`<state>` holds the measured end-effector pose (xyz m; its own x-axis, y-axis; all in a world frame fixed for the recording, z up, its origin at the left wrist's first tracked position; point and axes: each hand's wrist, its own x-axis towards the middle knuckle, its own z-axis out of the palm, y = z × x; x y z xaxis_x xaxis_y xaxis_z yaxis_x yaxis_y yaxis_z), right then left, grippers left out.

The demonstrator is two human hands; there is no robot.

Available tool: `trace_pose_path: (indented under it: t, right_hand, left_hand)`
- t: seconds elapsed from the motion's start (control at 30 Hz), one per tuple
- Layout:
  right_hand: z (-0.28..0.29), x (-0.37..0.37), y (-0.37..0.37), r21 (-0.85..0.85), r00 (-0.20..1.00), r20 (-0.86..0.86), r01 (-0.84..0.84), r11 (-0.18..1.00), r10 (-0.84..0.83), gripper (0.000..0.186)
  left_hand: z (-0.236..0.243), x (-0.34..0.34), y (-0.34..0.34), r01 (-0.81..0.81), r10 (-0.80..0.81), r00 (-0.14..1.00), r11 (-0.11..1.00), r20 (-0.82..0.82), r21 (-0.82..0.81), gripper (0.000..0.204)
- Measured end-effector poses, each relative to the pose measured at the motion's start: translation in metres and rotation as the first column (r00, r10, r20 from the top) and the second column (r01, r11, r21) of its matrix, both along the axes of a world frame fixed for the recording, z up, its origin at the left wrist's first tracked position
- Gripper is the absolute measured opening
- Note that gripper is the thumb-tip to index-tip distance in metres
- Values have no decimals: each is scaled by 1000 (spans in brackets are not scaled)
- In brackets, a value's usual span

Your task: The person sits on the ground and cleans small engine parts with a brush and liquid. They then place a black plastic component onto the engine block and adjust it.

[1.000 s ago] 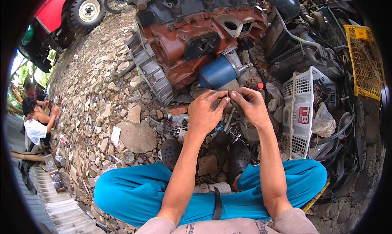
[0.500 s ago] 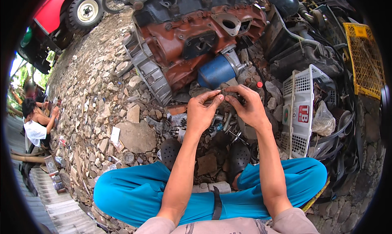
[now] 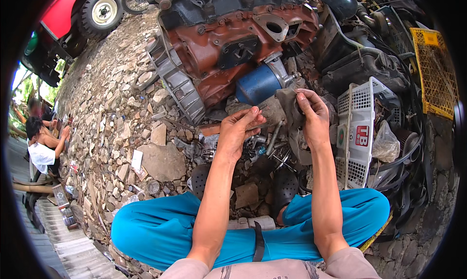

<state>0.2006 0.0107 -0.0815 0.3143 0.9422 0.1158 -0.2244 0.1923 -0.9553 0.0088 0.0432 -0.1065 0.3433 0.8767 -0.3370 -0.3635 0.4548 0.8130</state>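
Observation:
My left hand (image 3: 239, 130) is closed in a pinch in front of the engine; whatever its fingertips hold is too small to make out. Opposite it, my right hand (image 3: 315, 116) grips a dirty grey-brown rag (image 3: 293, 121) between thumb and fingers. The rag hangs down beside that hand, and part of it spreads toward the left fingertips. Just beyond both hands stands a rust-red engine block (image 3: 209, 60) with a blue oil filter (image 3: 260, 84) on its side. Below the hands, several metal tools (image 3: 279, 157) lie on the ground, partly hidden.
A white plastic basket (image 3: 357, 155) stands to the right, with a clear plastic bag (image 3: 386, 142) beside it. Farther right leans a yellow crate (image 3: 433, 72). Stones cover the ground at left, with a flat slab (image 3: 163, 163). A person (image 3: 44, 147) sits at far left.
My hands were together at the fingertips and have moved apart. The right hand has taken hold of the rag, which now hangs from it. The left hand has shifted slightly left and down.

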Motion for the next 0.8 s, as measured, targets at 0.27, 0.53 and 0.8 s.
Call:
trace_pose_path:
  t: [0.27,0.53,0.8]
  right_hand:
    - [-2,-20,-1,-80,969,88,-223,971,230,28]
    - [-19,-24,1,5,813,552,-222,975,182,19]
    - [-38,-31,5,-66,876,479,-18,998,48,18]
  left_hand:
    - [5,2,-2,11,-11,997,1000,-78,0,23]
    - [3,2,-3,57,-13,973,981,-229,187,25]
    - [-16,6,-2,157,-85,966,944,-245,290,21]
